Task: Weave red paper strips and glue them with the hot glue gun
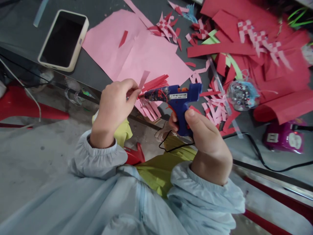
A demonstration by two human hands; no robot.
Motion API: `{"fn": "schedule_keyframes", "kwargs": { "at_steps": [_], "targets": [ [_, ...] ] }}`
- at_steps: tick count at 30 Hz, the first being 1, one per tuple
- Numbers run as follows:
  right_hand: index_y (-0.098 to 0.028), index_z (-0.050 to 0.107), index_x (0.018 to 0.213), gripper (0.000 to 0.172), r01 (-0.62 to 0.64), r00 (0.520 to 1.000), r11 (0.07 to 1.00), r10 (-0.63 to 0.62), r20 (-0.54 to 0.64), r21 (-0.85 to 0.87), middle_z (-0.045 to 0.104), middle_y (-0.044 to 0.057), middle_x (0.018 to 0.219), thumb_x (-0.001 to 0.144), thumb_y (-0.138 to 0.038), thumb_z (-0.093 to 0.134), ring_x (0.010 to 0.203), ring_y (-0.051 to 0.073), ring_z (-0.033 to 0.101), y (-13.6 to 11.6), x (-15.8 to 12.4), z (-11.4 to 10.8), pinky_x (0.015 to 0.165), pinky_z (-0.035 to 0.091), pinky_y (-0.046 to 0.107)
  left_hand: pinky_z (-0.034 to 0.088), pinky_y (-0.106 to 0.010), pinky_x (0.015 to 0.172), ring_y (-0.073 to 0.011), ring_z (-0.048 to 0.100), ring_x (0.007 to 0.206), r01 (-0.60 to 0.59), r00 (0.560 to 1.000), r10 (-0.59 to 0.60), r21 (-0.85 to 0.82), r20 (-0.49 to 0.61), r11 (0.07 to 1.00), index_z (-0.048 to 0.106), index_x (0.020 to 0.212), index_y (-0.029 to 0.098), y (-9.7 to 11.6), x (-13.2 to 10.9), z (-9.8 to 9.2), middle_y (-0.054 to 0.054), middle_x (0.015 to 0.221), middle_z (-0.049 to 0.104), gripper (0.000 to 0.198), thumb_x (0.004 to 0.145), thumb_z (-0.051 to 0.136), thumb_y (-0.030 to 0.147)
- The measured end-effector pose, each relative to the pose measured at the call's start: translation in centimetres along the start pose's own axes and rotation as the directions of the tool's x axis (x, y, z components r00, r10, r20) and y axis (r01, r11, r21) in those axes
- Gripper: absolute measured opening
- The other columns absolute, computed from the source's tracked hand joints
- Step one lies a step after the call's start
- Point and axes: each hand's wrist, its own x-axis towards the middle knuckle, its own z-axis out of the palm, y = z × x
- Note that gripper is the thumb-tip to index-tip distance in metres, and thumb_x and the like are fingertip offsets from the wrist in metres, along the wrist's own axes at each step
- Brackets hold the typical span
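My right hand (205, 130) grips the handle of a blue hot melt glue gun (176, 95), its nozzle pointing left. At the nozzle, the thumb and index finger of my left hand (119, 104) are pinched on a small red paper piece (141, 96), mostly hidden by the fingertips. Red paper strips (156, 82) and pink paper strips (150, 111) lie just behind and below the nozzle, at the table's front edge. Beneath them spreads a large pink paper sheet (146, 55).
A phone (62, 39) lies at left. Woven pink-and-red paper fish (166, 26) and red sheets (288, 71) cover the back and right. A ball of pins (243, 94) sits near a purple power box (285, 137). The black cord (256, 156) trails right. Red stools (29, 104) stand below.
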Motion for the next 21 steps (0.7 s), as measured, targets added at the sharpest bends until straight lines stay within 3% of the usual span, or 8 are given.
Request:
{"fn": "schedule_keyframes", "kwargs": {
  "at_steps": [21],
  "targets": [
    [-0.020, 0.057, 0.087, 0.040, -0.011, 1.000, 1.000, 0.011, 0.021, -0.013, 0.054, 0.000, 0.072, 0.098, -0.055, 0.042, 0.067, 0.014, 0.048, -0.28, -0.26, 0.12, 0.063, 0.035, 0.032, 0.052, -0.033, 0.072, -0.0197, 0.071, 0.081, -0.025, 1.000, 0.025, 0.015, -0.005, 1.000, 0.070, 0.089, 0.022, 0.05, 0.06, -0.14, -0.003, 0.088, 0.077, 0.011, 0.091, 0.061, 0.028]
  ]
}}
